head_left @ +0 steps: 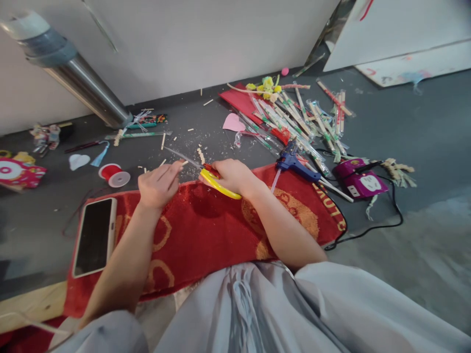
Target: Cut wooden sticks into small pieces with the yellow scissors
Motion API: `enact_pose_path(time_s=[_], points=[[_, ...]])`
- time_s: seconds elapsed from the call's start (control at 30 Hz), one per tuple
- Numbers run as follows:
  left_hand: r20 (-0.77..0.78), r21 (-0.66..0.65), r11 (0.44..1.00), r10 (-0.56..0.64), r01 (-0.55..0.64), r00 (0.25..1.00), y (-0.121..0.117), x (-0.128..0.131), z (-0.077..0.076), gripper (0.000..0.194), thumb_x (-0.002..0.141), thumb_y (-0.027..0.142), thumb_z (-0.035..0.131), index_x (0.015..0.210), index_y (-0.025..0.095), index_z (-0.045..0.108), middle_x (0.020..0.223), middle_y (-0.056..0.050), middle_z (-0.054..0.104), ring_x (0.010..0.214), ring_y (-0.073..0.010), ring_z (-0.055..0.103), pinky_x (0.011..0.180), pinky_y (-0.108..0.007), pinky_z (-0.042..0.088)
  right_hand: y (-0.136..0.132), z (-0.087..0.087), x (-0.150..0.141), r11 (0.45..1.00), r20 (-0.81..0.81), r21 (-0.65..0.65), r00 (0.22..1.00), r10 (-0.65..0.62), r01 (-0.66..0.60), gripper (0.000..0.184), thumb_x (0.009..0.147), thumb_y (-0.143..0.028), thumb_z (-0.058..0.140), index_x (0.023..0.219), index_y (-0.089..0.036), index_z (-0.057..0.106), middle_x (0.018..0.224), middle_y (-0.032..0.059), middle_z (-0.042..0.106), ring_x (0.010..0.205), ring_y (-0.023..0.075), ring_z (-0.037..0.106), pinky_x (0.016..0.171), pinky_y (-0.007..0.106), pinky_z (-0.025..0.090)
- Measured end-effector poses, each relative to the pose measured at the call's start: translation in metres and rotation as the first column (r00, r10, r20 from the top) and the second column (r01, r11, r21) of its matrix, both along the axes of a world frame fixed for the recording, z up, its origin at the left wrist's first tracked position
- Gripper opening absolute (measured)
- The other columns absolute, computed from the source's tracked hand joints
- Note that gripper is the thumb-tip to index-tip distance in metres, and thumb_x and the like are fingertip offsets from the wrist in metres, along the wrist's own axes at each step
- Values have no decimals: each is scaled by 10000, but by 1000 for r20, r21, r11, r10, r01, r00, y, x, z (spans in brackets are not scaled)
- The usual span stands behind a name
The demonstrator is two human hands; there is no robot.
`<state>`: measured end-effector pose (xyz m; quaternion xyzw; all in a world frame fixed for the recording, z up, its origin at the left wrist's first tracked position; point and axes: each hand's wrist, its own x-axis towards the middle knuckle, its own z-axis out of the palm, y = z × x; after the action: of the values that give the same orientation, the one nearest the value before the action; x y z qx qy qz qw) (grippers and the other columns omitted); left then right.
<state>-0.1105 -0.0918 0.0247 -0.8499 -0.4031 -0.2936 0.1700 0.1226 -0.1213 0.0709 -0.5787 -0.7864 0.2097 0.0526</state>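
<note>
My right hand (233, 176) is closed round the yellow and red handles of a pair of scissors (221, 185), whose blades point away to the left. My left hand (159, 185) is pinched beside the blades, with a short piece of pale wooden stick (185, 163) at its fingertips. Just beyond the scissors lies a small notched strip (200, 156) of pale pieces. Short cut stick pieces and crumbs are scattered in front of both hands. Under my forearms is a red towel (206, 230) with a tan pattern.
A blue glue gun (296, 164) rests right of my right hand, its black cable near a purple power block (358, 179). Wrapped chopsticks (294, 117) are piled behind. On the left are a phone (94, 238), a red ribbon spool (114, 175) and a metal post (88, 81).
</note>
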Motion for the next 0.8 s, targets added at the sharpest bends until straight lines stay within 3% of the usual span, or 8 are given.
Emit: enact_pose_path(time_s=[0.13, 0.27, 0.43, 0.57, 0.8], points=[[50, -197, 957, 229, -215, 972, -1, 9, 4, 324, 955, 295, 420, 1118, 241, 694, 889, -46, 739, 801, -153, 673, 625, -251, 448, 2, -5, 1, 999, -30, 8, 998, -49, 49, 708, 899, -752, 284, 870, -160, 670, 935, 132, 736, 821, 234, 686, 622, 274, 358], [-97, -368, 827, 419, -424, 903, -1, 16, 9, 379, 962, 329, 363, 1157, 245, 677, 1003, -67, 721, 921, -196, 654, 675, -279, 451, 1, -6, 0, 996, -7, 16, 996, -92, 92, 736, 890, -770, 266, 897, -153, 668, 944, 145, 736, 846, 257, 697, 643, 282, 393], [-320, -439, 693, 474, -572, 820, 1, 18, 14, 422, 950, 304, 362, 1283, 237, 614, 1099, -109, 662, 973, -255, 627, 740, -335, 459, -2, -4, -3, 991, 14, 23, 992, -129, 129, 738, 885, -765, 297, 987, -137, 672, 954, 165, 734, 888, 291, 708, 696, 318, 467], [-373, -446, 663, 473, -602, 798, 2, 18, 15, 436, 945, 277, 365, 1319, 249, 587, 1155, -115, 622, 1023, -267, 607, 791, -353, 471, -4, -6, -5, 989, 24, 38, 989, -145, 145, 741, 882, -761, 316, 1034, -128, 671, 942, 168, 737, 897, 303, 714, 735, 348, 505], [-289, -467, 668, 504, -579, 814, 4, 24, 8, 485, 910, 228, 361, 1358, 215, 546, 1261, -121, 580, 1024, -265, 626, 792, -355, 487, -5, -4, -9, 979, 10, 46, 980, -200, 199, 727, 887, -747, 327, 1055, -121, 657, 953, 176, 739, 916, 308, 719, 762, 355, 523]])
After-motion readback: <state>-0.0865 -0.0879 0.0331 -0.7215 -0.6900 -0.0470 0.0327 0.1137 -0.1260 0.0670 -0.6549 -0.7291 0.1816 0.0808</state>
